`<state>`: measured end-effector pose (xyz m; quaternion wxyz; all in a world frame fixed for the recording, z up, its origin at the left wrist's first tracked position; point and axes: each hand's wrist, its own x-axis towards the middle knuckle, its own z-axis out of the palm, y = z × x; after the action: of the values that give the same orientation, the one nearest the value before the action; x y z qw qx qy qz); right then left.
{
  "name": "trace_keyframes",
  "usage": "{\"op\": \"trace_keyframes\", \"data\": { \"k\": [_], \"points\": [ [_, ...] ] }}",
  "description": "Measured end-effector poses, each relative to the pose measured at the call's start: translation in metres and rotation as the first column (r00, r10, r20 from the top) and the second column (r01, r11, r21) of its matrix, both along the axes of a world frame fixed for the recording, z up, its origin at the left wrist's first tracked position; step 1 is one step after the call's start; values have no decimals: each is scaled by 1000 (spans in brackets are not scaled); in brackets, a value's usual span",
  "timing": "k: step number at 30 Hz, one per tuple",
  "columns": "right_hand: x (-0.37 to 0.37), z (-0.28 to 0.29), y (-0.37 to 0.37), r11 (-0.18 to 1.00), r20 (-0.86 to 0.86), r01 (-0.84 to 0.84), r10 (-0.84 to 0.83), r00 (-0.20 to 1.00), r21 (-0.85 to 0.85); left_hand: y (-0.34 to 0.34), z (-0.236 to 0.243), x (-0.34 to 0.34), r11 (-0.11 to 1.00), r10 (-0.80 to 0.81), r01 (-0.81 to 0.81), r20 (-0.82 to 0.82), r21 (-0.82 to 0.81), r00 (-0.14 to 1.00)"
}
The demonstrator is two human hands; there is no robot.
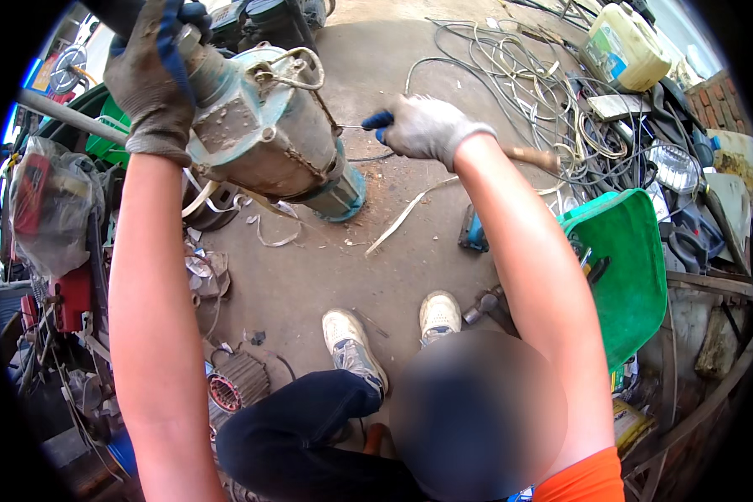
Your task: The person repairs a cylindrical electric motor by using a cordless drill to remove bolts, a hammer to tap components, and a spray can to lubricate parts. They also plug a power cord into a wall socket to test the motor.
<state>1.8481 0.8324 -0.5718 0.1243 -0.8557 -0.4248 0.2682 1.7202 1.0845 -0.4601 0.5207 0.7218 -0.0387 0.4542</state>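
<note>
At the upper left, a dirty teal metal machine stands tilted, with a wire loop on its upper side and a narrower round end on the floor. My left hand, in a grey glove with blue fingers, is closed against the machine's upper end beside a large bolt. My gloved right hand is closed to the right of the machine. A thin metal rod sticks out from its fingers toward the housing. Behind my right wrist shows a wooden handle; whether it belongs to the rod is hidden.
Tangled cables and a yellowish jerrycan lie at the upper right. A green tub stands beside my right arm, near a hammer. A motor stator lies lower left. A grey pipe crosses the left side.
</note>
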Motion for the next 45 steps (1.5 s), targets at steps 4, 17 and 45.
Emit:
{"op": "trace_keyframes", "data": {
  "k": [4, 17, 45],
  "points": [
    [6, 10, 6, 991, 140, -122, 113, 984, 60, -32, 12, 5, 925, 273, -282, -71, -254, 959],
    [-80, -20, -55, 955, -17, 193, -195, 981, 225, -16, 6, 4, 955, 108, -101, 9, -280, 994],
    [-129, -33, -36, 951, 126, 169, -207, 970, 258, -73, 19, 8, 909, 329, -336, -69, -248, 942]
  ]
}}
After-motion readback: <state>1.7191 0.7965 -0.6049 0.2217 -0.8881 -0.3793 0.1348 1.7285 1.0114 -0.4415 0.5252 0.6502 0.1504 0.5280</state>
